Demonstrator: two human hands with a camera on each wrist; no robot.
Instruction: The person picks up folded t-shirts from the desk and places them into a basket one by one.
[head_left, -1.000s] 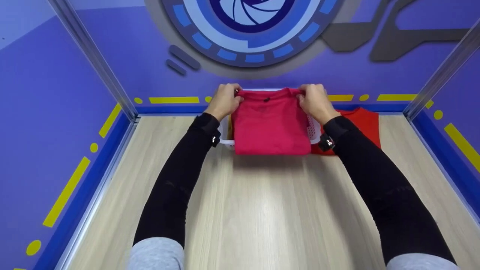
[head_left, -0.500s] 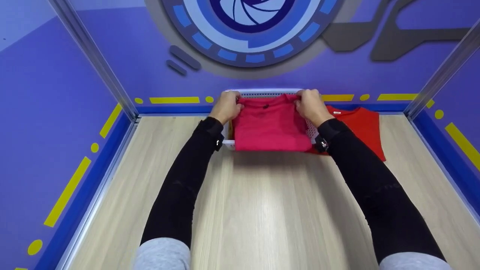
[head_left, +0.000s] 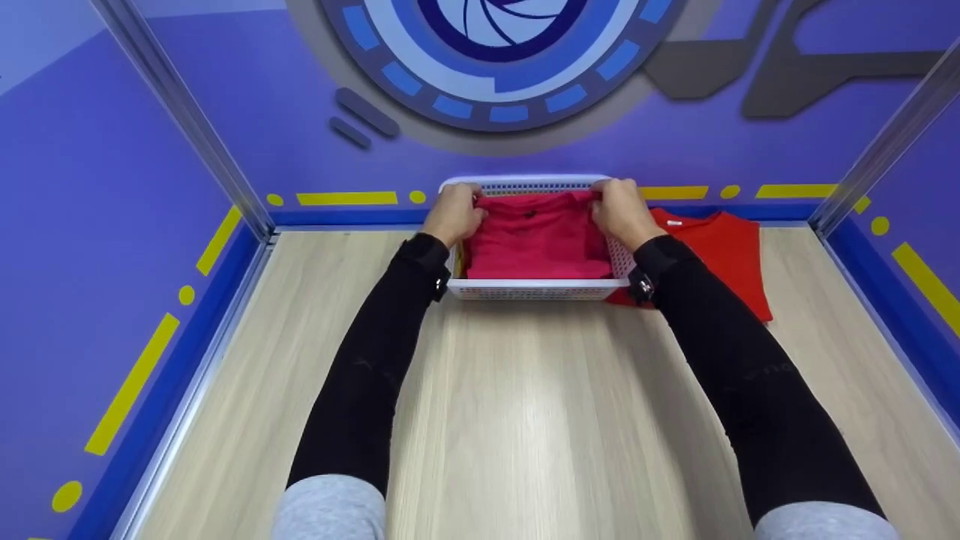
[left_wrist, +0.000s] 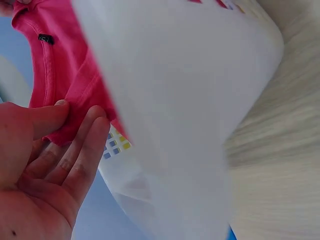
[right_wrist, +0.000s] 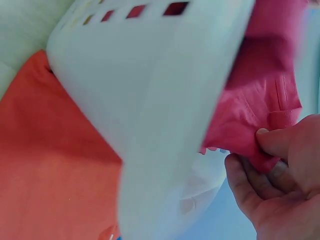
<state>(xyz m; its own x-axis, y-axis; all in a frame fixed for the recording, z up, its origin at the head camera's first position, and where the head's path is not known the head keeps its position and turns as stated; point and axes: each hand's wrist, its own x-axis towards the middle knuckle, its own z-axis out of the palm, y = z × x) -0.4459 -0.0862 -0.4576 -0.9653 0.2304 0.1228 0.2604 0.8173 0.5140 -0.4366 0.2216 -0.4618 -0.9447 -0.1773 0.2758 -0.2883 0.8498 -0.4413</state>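
Note:
A folded pink-red T-shirt (head_left: 536, 240) lies within the white plastic basket (head_left: 544, 289) against the back wall, its collar edge toward the wall. My left hand (head_left: 454, 215) pinches the shirt's left collar-side corner between thumb and fingers, as the left wrist view shows with the hand (left_wrist: 55, 165) beside the basket rim. On the opposite side my right hand (head_left: 622, 215) pinches the right corner; in the right wrist view thumb and fingers of that hand (right_wrist: 285, 175) meet on the cloth. Something yellow shows at the basket's left inside, mostly hidden by the shirt.
An orange-red garment (head_left: 724, 251) lies flat to the right of the basket, partly under the right forearm and basket edge. Purple printed walls (head_left: 247, 112) enclose the wooden tabletop (head_left: 502, 420) at the back and both sides.
Both hands have come down and slightly inward with the pink-red shirt. Its front edge, which hung over the basket's front rim, is now inside, and the rim shows.

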